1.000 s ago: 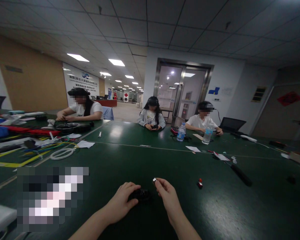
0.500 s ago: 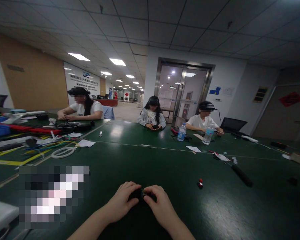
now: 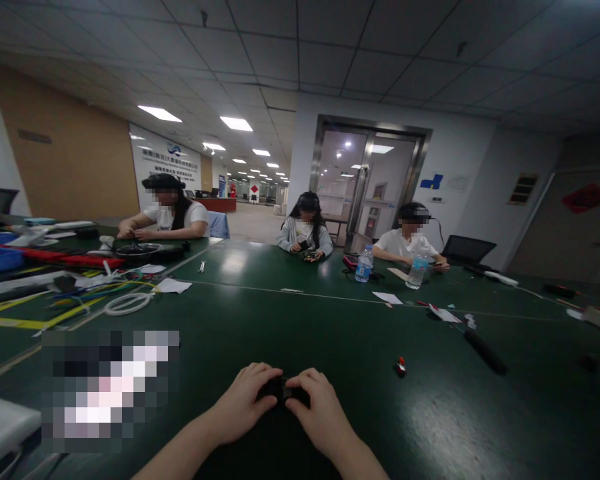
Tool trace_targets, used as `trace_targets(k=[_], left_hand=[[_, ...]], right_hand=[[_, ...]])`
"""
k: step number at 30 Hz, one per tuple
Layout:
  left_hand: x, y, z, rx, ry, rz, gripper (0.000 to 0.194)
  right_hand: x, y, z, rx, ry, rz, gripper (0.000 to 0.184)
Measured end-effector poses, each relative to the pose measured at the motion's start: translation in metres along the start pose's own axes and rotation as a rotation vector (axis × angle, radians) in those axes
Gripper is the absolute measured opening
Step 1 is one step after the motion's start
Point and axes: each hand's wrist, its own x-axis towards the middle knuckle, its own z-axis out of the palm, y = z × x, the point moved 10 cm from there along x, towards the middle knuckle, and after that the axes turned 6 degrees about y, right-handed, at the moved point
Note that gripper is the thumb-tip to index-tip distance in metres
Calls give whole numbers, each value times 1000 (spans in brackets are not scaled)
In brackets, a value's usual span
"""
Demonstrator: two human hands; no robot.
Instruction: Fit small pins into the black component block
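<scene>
Low over the green table, my left hand is closed on one side of a small black object, with thumb and fingers around it. From the other side, my right hand brings its thumb and forefinger onto the same object. The fingers cover much of it, and its dark colour makes its exact kind hard to tell. The small silvery piece is out of sight; I cannot tell whether it sits in the object or under my right fingertips. To the right lies a small red and silver piece.
Three people sit across the green table. Bottles, paper and a black-handled tool lie ahead and right. Coiled white tubing, wires and a blue bin occupy the left. A blurred patch hides the near left.
My right hand, which held up a small silvery piece, has come left and down onto the black object. The left hand has stayed put. Opposite me, a person's hands have moved slightly apart.
</scene>
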Motion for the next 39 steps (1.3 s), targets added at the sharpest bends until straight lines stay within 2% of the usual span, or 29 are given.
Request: trace_targets(k=[6, 13, 16, 25, 34, 39], left_hand=[[1, 0, 0, 6, 9, 16, 40], [-1, 2, 0, 19, 23, 53, 36], [0, 1, 2, 16, 17, 43, 37], [1, -1, 3, 26, 23, 56, 39], [-2, -4, 4, 53, 32, 59, 41], [-3, -1, 5, 118, 26, 67, 41]], right_hand=[[2, 12, -2, 115, 25, 43, 48], [0, 21, 4, 78, -9, 94, 58], [0, 24, 4, 79, -12, 136, 57], [-1, 17, 1, 60, 3, 68, 59], [-3, 14, 0, 92, -21, 72, 48], [-4, 11, -2, 65, 27, 51, 37]])
